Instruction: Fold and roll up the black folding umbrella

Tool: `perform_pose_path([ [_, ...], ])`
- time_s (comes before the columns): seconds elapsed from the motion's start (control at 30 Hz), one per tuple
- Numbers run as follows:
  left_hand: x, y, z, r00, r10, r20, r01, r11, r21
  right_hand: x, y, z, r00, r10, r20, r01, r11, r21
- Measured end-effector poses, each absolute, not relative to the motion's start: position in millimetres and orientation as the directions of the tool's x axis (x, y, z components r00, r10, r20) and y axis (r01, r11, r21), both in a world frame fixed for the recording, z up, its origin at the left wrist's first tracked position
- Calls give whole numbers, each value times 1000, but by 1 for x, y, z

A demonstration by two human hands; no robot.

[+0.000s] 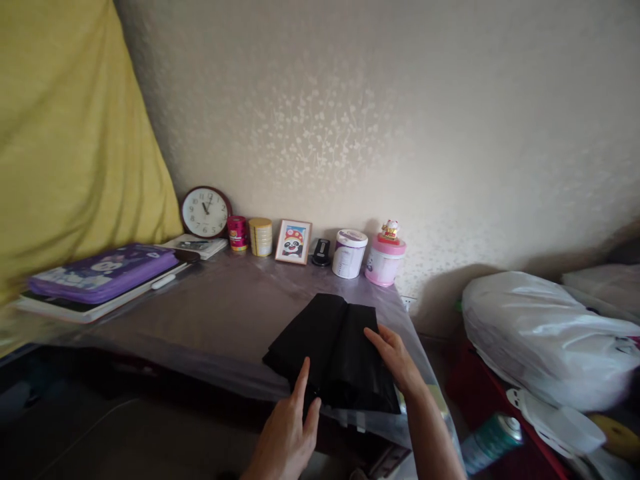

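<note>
A folded black sheet (320,333), thin and slightly shiny like a plastic bag, lies near the front right corner of the table. It has a fold down its middle, and its front part reaches the table's edge. My left hand (293,423) is at the near edge of the sheet, index finger and thumb apart, the index fingertip over the black surface; its other fingers are hidden. On the right side, my right hand (395,357) rests its outstretched fingertips on the sheet. I cannot see its thumb.
Along the wall stand a clock (206,212), tins (261,237), a panda picture (293,242), and white (349,254) and pink (385,262) tubs. A purple case (105,270) lies left on the table (215,313). Right are a spray can (493,443) and white bag (545,333).
</note>
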State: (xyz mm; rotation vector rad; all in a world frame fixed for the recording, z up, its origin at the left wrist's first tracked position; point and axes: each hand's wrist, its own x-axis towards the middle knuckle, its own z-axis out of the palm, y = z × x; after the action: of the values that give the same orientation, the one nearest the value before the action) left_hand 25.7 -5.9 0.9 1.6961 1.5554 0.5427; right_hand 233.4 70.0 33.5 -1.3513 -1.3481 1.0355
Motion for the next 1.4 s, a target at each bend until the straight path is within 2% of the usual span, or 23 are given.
perform_pose_path([
  [0.13,23,-5,0,177,966,-187,583,50,811,217,77,40,17,998,53,170,49,-984],
  [0.5,4,5,-5,181,982,-46,385,-27,923,168,114,46,-54,998,-13,17,-12,-1000],
  [0.7,4,5,-11,217,974,-72,490,-44,870,152,127,39,-109,989,-99,-73,-107,-992],
  [0.93,10,3,-13,173,977,-121,601,-8,799,150,131,33,-110,979,-169,-19,-172,-985],
  [1.17,13,-4,-9,119,993,-20,636,-61,770,151,135,31,-74,975,-211,39,-209,-977],
  [1.3,12,-8,-9,167,984,61,617,-153,772,151,133,33,-76,974,-213,53,-210,-976],
  [1.4,10,-8,-7,218,974,60,646,-190,739,151,132,33,-84,974,-209,62,-205,-977],
])
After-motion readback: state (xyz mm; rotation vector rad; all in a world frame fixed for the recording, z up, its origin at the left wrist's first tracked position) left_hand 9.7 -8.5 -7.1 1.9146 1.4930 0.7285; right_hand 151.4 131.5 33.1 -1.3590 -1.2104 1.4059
